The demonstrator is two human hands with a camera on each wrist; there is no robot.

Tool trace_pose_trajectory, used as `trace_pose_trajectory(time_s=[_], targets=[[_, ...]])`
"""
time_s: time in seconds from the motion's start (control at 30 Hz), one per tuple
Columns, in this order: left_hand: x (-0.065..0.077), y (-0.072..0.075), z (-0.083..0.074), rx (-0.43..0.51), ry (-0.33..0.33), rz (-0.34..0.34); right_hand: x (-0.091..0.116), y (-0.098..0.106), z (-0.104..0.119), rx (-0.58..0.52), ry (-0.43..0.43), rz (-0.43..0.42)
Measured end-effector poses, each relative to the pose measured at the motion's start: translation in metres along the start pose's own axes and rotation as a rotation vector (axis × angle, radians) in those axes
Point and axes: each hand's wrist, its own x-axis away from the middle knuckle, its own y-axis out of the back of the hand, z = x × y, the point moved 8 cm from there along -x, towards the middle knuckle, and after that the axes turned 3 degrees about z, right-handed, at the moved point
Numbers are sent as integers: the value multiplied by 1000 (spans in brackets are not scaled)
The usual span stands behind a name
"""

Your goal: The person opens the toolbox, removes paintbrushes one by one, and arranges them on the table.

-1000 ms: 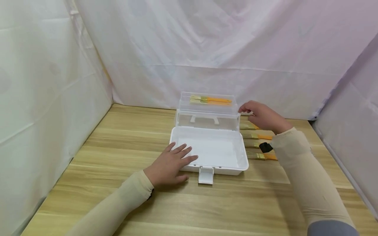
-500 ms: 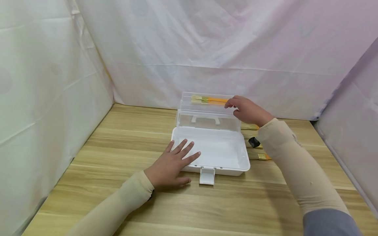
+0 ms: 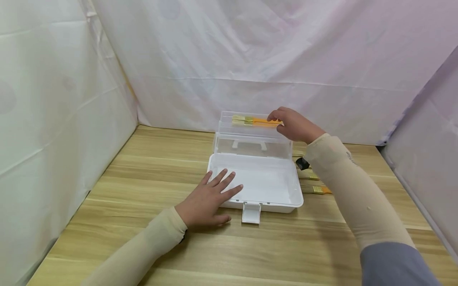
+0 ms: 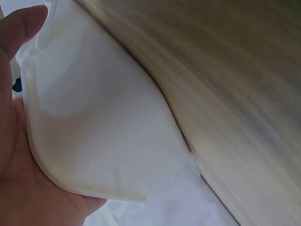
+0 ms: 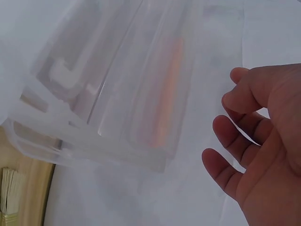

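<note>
A white plastic case point(image 3: 293, 200) lies opened out, its clear upper tray point(image 3: 225, 129) raised at the back. Two paintbrushes point(image 3: 259, 122) with orange handles and pale bristles lie side by side in that tray. My left hand point(image 3: 204, 202) rests with spread fingers over the case's front left corner; in the left wrist view the palm point(image 4: 16, 165) meets the case's rim point(image 4: 35, 146). Over the brushes' handle ends hovers my right hand point(image 3: 298, 125), fingers loosely bent. The right wrist view shows the right hand point(image 5: 263, 141) holding nothing, apart from the tray point(image 5: 146, 94).
Several more paintbrushes point(image 3: 318, 190) lie on the wooden table point(image 3: 150, 167) right of the case, partly behind the right forearm. A white clasp point(image 3: 251, 214) sticks out at the case's front. Pale cloth point(image 3: 322, 51) hangs close behind the tray.
My right hand has moved left from beside the tray's right end to above the brush handles there, and rises slightly. The left hand stays on the case.
</note>
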Motion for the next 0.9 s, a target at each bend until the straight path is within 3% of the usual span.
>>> trace_pose_trajectory(time_s=[0.37,0.6,0.9], targets=[[0,2,-1,21,6,27,-20,-11,-18,-68,-105,53],[2,1,-2,36,15,35,-26,-20,-16,-134,-110,46],[3,1,-3,29,19,23,-31,-29,-18,-107,-114,34]])
